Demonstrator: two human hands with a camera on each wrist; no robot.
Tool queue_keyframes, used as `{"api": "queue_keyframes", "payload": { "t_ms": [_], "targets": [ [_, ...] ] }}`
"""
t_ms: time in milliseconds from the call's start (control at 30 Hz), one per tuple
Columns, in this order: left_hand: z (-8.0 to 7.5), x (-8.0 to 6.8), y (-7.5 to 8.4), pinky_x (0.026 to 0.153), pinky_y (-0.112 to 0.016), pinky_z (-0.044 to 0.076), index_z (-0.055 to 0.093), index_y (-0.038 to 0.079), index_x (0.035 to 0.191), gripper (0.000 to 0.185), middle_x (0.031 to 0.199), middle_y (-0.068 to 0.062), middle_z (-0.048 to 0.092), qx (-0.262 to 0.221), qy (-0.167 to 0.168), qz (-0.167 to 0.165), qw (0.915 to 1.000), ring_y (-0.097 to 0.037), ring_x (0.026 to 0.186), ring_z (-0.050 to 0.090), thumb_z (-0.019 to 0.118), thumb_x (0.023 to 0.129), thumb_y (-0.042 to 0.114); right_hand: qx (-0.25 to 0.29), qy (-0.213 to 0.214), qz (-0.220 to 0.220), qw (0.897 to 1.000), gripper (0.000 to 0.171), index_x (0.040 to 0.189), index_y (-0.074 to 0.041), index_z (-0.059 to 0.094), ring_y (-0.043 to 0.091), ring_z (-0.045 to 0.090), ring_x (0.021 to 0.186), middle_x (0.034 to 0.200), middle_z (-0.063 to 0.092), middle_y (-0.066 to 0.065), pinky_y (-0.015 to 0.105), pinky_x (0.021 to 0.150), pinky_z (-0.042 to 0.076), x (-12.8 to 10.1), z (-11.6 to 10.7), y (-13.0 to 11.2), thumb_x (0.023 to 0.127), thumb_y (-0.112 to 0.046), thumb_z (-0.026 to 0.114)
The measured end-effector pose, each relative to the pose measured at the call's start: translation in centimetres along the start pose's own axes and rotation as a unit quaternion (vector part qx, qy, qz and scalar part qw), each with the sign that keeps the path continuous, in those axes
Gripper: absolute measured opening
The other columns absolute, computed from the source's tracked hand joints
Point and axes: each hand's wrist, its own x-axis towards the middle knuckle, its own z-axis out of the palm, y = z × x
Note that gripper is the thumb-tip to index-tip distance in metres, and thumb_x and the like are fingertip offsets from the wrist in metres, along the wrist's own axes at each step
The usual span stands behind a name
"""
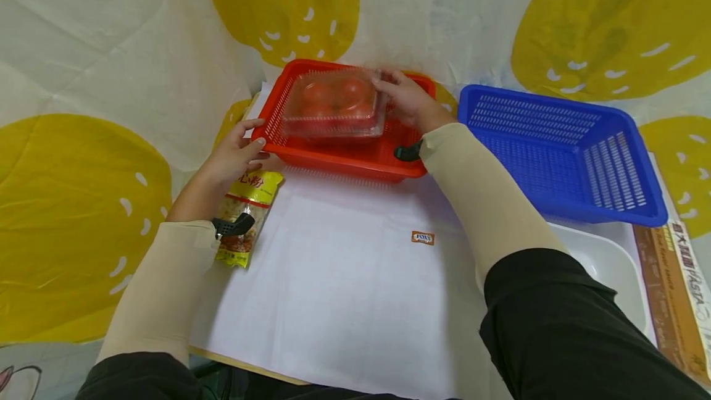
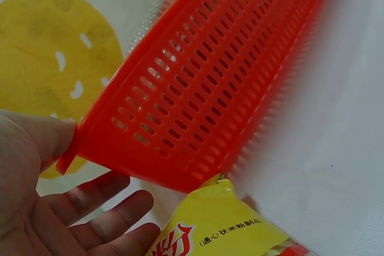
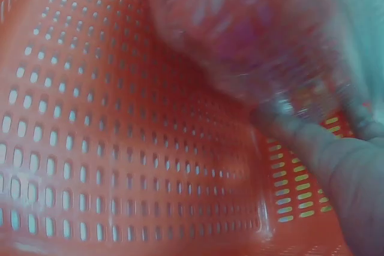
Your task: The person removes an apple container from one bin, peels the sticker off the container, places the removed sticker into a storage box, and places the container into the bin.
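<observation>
A clear plastic box of red tomatoes (image 1: 333,104) sits low inside the red slotted basket (image 1: 344,162). My right hand (image 1: 402,100) grips the box's right end. In the right wrist view the blurred box (image 3: 258,34) fills the top, with my fingers (image 3: 336,160) beneath it against the basket floor (image 3: 120,148). My left hand (image 1: 233,153) rests at the basket's near left corner. Its thumb touches the rim and its fingers (image 2: 102,214) lie straight under the basket wall (image 2: 198,88). A yellow food packet (image 1: 250,202) (image 2: 222,226) lies beneath my left wrist.
A blue slotted basket (image 1: 622,171) stands right of the red one, with a white tray (image 1: 605,264) in front of it. A pasta box (image 1: 680,283) lies along the right edge. A small orange sachet (image 1: 423,237) lies on the white sheet (image 1: 344,289).
</observation>
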Motion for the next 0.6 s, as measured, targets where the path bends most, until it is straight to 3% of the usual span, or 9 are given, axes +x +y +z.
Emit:
{"api": "queue_keyframes", "payload": {
  "t_ms": [167,300,600],
  "targets": [
    [0.33,-0.22,0.08,0.116,-0.053,0.045,0.032,0.032,0.166,0.056,0.153,-0.018,0.047,0.0,-0.001,-0.006,1.0,-0.038,0.134,0.056,0.052,0.114,0.027,0.041,0.008,0.065,0.997,0.056,0.153,-0.029,0.044,0.026,0.043,0.132,0.146,0.044,0.003,0.048,0.113,0.047,-0.07,-0.22,0.36,0.104,-0.027,0.069],
    [0.5,-0.28,0.16,0.116,-0.053,0.045,0.032,0.033,0.165,0.056,0.154,-0.017,0.047,0.001,0.002,-0.01,1.0,-0.038,0.134,0.056,0.052,0.114,0.028,0.015,0.017,0.091,0.996,0.057,0.156,-0.029,0.042,0.027,0.048,0.127,0.142,0.048,0.004,0.049,0.11,0.05,0.05,-0.23,0.44,0.105,-0.024,0.069],
    [0.31,0.21,0.39,0.117,-0.051,0.045,0.034,0.041,0.163,0.055,0.155,-0.013,0.048,0.008,0.001,-0.033,0.9994,-0.034,0.136,0.056,0.055,0.112,0.034,-0.039,0.032,0.112,0.992,0.064,0.16,-0.032,0.04,0.03,0.049,0.134,0.152,0.044,0.005,0.05,0.112,0.05,-0.37,-0.08,0.24,0.104,-0.028,0.07]
  ]
}}
